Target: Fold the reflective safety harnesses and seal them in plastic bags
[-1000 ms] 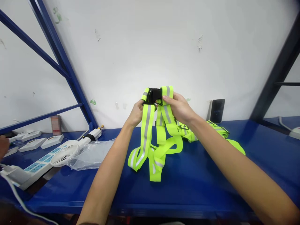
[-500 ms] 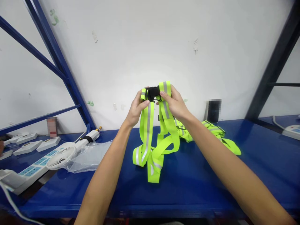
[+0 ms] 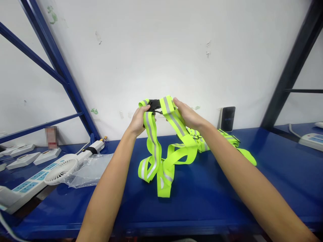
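A neon-yellow reflective vest made of straps with silver stripes (image 3: 152,141) hangs between my hands, its lower loops resting on the blue shelf. At the top is its black buckle (image 3: 154,105), joining two straps. My left hand (image 3: 138,121) is closed on the buckle's left end and the strap there, thumb on top. My right hand (image 3: 188,114) holds the right strap, thumb at its edge; the other fingers are mostly hidden behind the strap. More neon-yellow reflective strapping (image 3: 227,137) lies behind my right forearm, partly covered by it.
On the blue shelf (image 3: 202,198), a white handheld fan (image 3: 62,170), a clear plastic bag (image 3: 88,171) and a long power strip (image 3: 32,183) lie at the left. A dark-screened device (image 3: 227,118) leans against the wall. Blue posts (image 3: 60,64) rise at the left.
My hands have moved apart and slightly lower, the left going leftward. More of the buckle shows between them, and the right strap now slants. My right thumb has shifted off the buckle to the strap's edge.
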A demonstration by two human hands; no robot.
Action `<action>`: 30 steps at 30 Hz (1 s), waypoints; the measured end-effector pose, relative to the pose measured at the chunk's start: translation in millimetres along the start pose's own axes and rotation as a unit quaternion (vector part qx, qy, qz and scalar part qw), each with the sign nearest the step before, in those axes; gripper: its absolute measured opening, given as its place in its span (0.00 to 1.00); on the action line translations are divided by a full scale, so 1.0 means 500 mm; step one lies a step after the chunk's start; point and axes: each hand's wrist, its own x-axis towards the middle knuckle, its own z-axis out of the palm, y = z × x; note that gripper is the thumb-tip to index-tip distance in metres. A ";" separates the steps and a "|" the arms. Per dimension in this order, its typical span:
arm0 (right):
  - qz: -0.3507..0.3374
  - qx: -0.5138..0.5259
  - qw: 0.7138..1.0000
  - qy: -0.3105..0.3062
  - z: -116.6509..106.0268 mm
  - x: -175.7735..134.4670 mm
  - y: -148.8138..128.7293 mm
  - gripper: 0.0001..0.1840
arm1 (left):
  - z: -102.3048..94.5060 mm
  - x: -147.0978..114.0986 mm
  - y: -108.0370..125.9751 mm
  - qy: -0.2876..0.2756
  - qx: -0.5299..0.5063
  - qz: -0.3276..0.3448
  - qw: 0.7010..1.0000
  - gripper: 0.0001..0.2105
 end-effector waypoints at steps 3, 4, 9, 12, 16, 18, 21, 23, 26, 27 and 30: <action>-0.033 -0.059 0.996 -0.055 -0.028 -0.008 -0.006 0.29 | -0.004 -0.002 0.010 -0.032 -0.024 -0.015 0.999 0.12; -0.041 -0.077 0.993 -0.080 -0.038 -0.011 -0.007 0.31 | -0.005 -0.003 0.014 -0.035 -0.030 -0.021 0.999 0.12; -0.056 -0.213 0.975 -0.040 -0.069 -0.013 -0.003 0.19 | -0.002 -0.010 0.022 -0.040 -0.060 -0.061 0.996 0.10; -0.066 -0.231 0.971 -0.001 -0.068 -0.009 0.006 0.17 | 0.002 -0.012 0.017 -0.088 -0.049 -0.096 0.990 0.11; -0.035 -0.173 0.982 -0.067 -0.059 -0.009 0.012 0.32 | 0.003 -0.009 0.000 -0.103 0.011 -0.104 0.989 0.12; -0.049 -0.164 0.982 -0.079 -0.054 -0.009 0.013 0.29 | 0.002 -0.005 -0.009 -0.096 0.026 -0.090 0.991 0.13; -0.066 -0.181 0.979 -0.062 -0.051 -0.007 0.014 0.22 | -0.001 -0.002 -0.017 -0.085 0.034 -0.073 0.993 0.14; -0.049 -0.200 0.978 -0.038 -0.052 -0.005 0.017 0.23 | -0.002 -0.002 -0.019 -0.083 0.039 -0.061 0.994 0.14; -0.014 -0.209 0.978 0.015 -0.057 -0.002 0.023 0.25 | -0.003 -0.002 -0.018 -0.085 0.038 -0.033 0.995 0.14; -0.013 -0.205 0.978 0.027 -0.058 0.000 0.025 0.23 | -0.004 -0.003 -0.018 -0.088 0.040 -0.024 0.995 0.13; -0.049 -0.218 0.973 0.064 -0.061 0.006 0.032 0.16 | -0.006 -0.004 -0.014 -0.106 0.071 -0.019 0.992 0.13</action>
